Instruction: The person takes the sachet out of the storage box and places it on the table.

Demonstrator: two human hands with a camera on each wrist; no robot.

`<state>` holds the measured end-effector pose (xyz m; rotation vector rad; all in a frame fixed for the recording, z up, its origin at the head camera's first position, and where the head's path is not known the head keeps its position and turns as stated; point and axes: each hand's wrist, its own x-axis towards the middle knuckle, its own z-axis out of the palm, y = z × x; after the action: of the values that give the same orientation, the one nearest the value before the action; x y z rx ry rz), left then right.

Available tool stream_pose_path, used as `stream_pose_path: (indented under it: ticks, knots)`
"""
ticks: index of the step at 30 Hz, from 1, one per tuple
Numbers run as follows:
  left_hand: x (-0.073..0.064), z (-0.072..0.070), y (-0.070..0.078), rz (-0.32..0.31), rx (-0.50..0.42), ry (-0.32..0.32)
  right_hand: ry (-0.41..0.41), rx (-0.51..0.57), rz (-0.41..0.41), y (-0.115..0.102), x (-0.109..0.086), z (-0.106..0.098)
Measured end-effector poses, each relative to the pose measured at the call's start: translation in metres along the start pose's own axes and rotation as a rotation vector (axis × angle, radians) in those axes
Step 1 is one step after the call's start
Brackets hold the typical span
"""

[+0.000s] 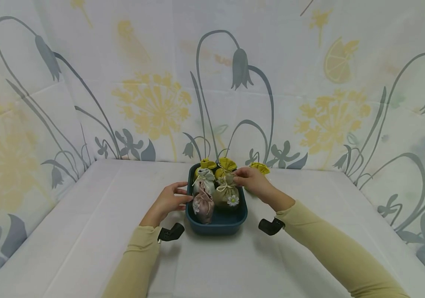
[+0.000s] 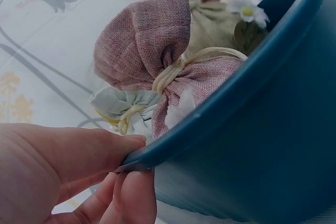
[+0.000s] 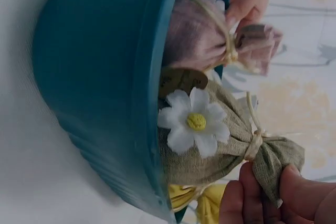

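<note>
A dark blue plastic basin (image 1: 218, 229) holds several small tied cloth sachets. My left hand (image 1: 168, 202) pinches the basin's left rim between thumb and fingers, as the left wrist view shows. Close by that hand is a pink sachet (image 2: 205, 82), with a pale white-green sachet (image 1: 205, 178) behind it. With my right hand (image 1: 255, 184) I pinch the gathered top of an olive-green sachet (image 3: 210, 145), which bears a white daisy and a small round tag. Its body sits inside the basin on the right. Two yellow sachets (image 1: 226, 165) stand at the back.
Another yellow-topped sachet (image 1: 260, 167) is outside the basin, behind my right hand and partly hidden by it. A white cloth covers the table (image 1: 86, 231). Behind it hangs a flower-printed curtain (image 1: 212, 103). Black wrist cameras sit on both of my wrists.
</note>
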<state>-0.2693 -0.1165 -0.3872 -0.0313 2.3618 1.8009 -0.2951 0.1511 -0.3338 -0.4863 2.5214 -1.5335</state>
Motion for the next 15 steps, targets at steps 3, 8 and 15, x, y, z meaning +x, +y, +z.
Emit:
stream_pose_path:
  ticks: [3,8,15]
  knots:
    - [-0.001,0.000,0.001,-0.002,0.001,0.000,0.003,0.023,-0.023,-0.004,-0.007,-0.001]
    - [-0.002,0.000,0.001,-0.006,-0.001,0.002,0.026,0.057,-0.065,-0.011,-0.022,-0.003]
    - [-0.002,0.000,0.002,-0.004,-0.001,-0.001,0.053,0.065,-0.087,-0.023,-0.041,-0.009]
